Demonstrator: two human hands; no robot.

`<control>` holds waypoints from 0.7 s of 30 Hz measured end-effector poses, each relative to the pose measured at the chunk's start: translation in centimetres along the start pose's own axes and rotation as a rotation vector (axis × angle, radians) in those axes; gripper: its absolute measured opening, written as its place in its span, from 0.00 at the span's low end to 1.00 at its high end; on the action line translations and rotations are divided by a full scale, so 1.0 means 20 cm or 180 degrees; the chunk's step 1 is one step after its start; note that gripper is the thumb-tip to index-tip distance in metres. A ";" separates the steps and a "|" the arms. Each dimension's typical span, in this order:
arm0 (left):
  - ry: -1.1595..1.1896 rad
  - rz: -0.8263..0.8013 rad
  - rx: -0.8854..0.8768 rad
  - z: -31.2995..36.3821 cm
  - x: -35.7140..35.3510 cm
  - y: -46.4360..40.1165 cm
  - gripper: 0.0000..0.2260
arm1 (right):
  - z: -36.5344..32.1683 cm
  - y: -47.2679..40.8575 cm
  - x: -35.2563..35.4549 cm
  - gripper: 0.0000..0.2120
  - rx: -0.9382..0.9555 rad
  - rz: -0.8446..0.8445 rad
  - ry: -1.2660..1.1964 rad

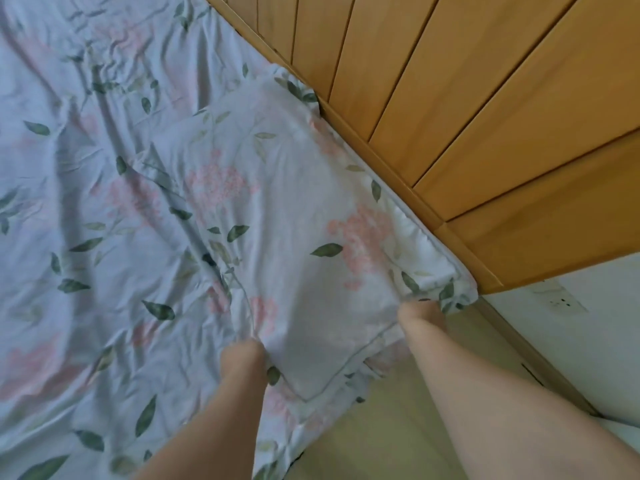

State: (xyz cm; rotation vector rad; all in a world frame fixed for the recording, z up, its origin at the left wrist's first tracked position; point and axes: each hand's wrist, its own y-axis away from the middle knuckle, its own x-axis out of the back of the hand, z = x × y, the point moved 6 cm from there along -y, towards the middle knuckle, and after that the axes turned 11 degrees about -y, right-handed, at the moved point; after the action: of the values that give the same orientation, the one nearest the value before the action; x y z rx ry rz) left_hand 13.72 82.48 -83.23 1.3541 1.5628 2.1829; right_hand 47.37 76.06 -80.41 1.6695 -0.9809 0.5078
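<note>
The pillow [277, 202] lies on the bed, at its head end, on a sheet [69, 202] of the same pale blue cloth with pink flowers and green leaves. One long side of it lies along the wooden headboard [450, 98] and seems to touch it. Both hands are at the short end of the pillow, the end nearest to the person. The left hand [244, 355] is at the corner that lies farther from the headboard. Its fingers are curled round the edge of the pillow and go under the cloth, and the cloth makes small folds which run toward it. The right hand [420, 313] is at the other corner of this end, just beside the headboard, and it grips the frilled border there in the same way; its fingertips are hidden under the cloth. The near end of the pillow reaches past the edge of the bed, over the yellowish floor [398, 427]. The long axis of the pillow runs away from the hands, parallel to the headboard, and in the picture it goes up and to the left. The far short end points to the top of the picture. The pillow lies almost flat on the sheet.
</note>
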 end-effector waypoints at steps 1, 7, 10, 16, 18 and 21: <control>-0.0254 0.0010 -0.0257 0.04 0.03 0.07 0.16 | -0.02 0.05 0.05 0.24 0.0097 -0.0181 0.0108; -0.1430 0.0996 -0.2464 0.36 0.25 0.87 0.16 | -0.15 0.59 0.59 0.27 0.1218 -0.0529 0.0673; -0.1961 0.0902 -0.3275 0.45 0.35 1.30 0.23 | -0.13 0.90 0.89 0.27 0.1786 -0.0687 0.1108; -0.2995 0.1305 -0.4597 0.50 0.39 1.95 0.24 | 0.06 1.21 1.38 0.20 0.1941 -0.0420 0.0790; -0.3191 0.1352 -0.4941 0.56 0.35 2.12 0.23 | 0.13 1.25 1.50 0.24 0.1881 -0.0341 0.0605; -0.3413 0.1378 -0.5431 0.65 0.24 2.39 0.23 | 0.28 1.26 1.72 0.28 0.1615 -0.0113 0.0210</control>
State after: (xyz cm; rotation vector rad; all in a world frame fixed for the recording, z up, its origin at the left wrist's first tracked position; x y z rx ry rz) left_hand 37.87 72.41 -40.91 1.4802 -0.8845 1.3631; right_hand 45.70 56.92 -41.85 2.0978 -0.8124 0.8329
